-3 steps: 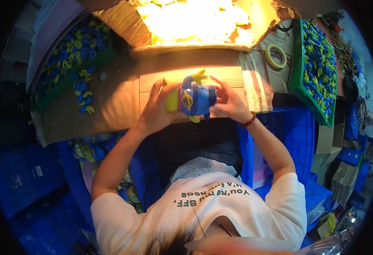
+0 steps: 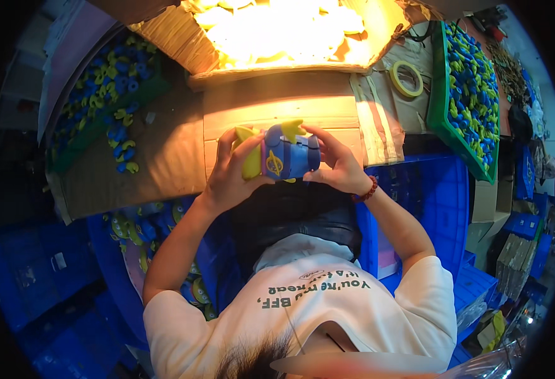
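Observation:
A toy figure (image 2: 285, 157) with a yellow-green head and a blue body lies sideways between my hands, above the near edge of a cardboard sheet. My left hand (image 2: 230, 170) wraps its fingers round the head end. At the other end, my right hand (image 2: 344, 165) grips the dark blue base between thumb and fingers. One blue arm with a yellow-green hand sticks out from the figure's far side. A round yellow emblem shows on the body. Part of the head is hidden by my left fingers.
A brightly lit cardboard box (image 2: 277, 71) of yellowish pieces stands ahead. Green trays of small blue and yellow-green parts flank it, one at right (image 2: 439, 107), one at left (image 2: 75, 151). A tape roll (image 2: 394, 78) lies at right. Blue crates (image 2: 369, 237) stand below; the left one holds toy figures (image 2: 131, 228).
Both hands have brought the figure slightly nearer to me. It has turned a little about its length, and its raised arm now shows from another angle.

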Tool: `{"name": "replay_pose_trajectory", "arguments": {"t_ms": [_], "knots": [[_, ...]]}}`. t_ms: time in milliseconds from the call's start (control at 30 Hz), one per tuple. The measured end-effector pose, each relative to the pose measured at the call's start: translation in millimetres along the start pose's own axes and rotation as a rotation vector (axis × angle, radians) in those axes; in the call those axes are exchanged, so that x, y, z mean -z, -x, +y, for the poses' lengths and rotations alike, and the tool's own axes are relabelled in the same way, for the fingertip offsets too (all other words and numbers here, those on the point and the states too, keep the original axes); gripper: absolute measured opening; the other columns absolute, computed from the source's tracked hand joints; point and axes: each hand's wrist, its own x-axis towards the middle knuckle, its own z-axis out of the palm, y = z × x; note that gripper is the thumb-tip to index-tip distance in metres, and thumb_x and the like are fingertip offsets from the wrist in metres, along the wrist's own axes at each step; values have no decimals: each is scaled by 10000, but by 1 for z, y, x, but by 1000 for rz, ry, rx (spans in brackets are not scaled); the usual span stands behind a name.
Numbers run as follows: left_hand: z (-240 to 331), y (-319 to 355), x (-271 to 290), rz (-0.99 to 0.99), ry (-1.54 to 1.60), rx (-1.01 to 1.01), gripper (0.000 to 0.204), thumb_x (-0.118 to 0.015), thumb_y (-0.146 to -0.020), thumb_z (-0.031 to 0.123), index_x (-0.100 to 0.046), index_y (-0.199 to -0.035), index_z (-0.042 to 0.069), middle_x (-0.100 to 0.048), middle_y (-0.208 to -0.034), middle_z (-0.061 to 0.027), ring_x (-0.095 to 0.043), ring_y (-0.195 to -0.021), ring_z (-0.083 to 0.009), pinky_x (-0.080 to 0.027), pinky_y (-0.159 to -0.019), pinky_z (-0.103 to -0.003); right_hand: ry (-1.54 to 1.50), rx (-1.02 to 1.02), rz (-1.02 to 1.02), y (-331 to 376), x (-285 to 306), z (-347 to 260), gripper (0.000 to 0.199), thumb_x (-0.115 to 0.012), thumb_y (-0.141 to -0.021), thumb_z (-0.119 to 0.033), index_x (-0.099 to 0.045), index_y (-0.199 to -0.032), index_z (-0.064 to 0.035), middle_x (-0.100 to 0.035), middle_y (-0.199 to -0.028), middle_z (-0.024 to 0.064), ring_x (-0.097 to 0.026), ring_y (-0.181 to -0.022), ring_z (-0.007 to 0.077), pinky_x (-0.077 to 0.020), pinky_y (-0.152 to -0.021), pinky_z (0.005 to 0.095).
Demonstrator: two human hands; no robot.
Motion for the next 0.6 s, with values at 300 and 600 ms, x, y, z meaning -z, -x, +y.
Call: {"name": "replay_pose_trajectory", "arguments": {"t_ms": [300,600], "knots": [[-11,-34,-8,-316,140,481,821,-915,-686,226,-515,-1388,76,-527,-1316,-224,-518,-1264,-395,-455,-1051,-443,942,378,217,-36,-2,-16,685,-783,-860,-196,-472,-1453,-51,-575,-1313,209,-539,-1271,366,-469,-1058,446],[-47,-68,-21,-494,459,779,629,-865,-655,163,-588,-1184,-32,-620,-1205,-221,-605,-1149,-326,-506,-953,-396,1197,402,-35,-110,-11,10,473,-641,-924,-340,-622,-1262,-9,-667,-1194,183,-588,-1185,385,-460,-1026,461]]}}
